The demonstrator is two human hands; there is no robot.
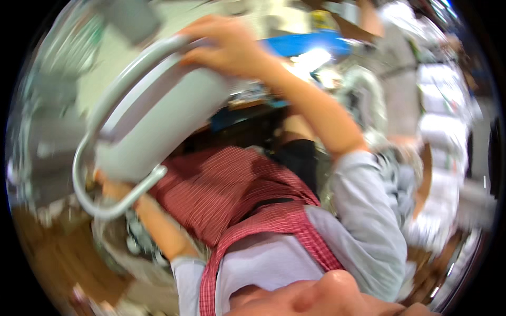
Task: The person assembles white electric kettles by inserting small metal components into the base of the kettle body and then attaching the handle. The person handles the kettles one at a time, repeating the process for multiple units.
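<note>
A pale grey plastic container (179, 110) is held tilted in front of my body. A thick curved tube (80, 168) loops from its upper edge around the left end and stops in a rounded free tip; its exact kind is unclear. Fingers of my right hand (226, 47) grip the container's upper right end, with the arm stretched out. At the lower left end, my left hand (113, 188) is at the container's underside, partly hidden by the container and tube and smeared by motion. It seems to support that end.
Past the container lies a pale surface with a grey bin-like item (130, 20) and a blue object (311, 43). White wrapped bundles (440, 126) are stacked along the right. Clear bags holding grey parts (392, 179) stand beside my right arm, and another bag (139, 237) beside my left.
</note>
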